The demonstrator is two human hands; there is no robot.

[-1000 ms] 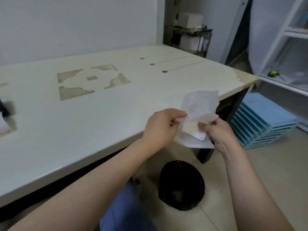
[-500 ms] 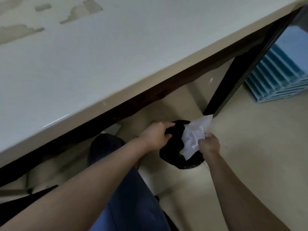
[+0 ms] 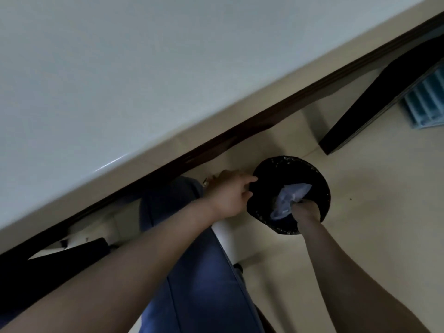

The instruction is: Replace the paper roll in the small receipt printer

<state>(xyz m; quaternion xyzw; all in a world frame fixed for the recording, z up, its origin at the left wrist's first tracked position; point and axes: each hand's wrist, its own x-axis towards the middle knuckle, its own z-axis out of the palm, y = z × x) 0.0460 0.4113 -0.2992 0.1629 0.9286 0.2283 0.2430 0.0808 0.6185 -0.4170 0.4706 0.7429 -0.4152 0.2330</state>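
A round black waste bin (image 3: 317,171) lined with a black bag stands on the floor under the table's edge. My right hand (image 3: 306,209) is down inside its mouth, closed on a crumpled white paper wrapper (image 3: 289,198). My left hand (image 3: 228,193) rests at the bin's left rim, fingers apart and touching the edge, holding nothing. Neither the receipt printer nor a paper roll is in view.
The white tabletop (image 3: 120,80) with its dark underframe fills the upper left. A black table leg (image 3: 367,111) stands behind the bin. Stacked blue trays (image 3: 425,102) lie on the floor at far right. My blue trouser leg (image 3: 192,272) is below.
I have bent down from the tabletop toward the floor. My right hand has carried the wrapper down into the bin. My left hand let go of it and moved to the bin's rim.
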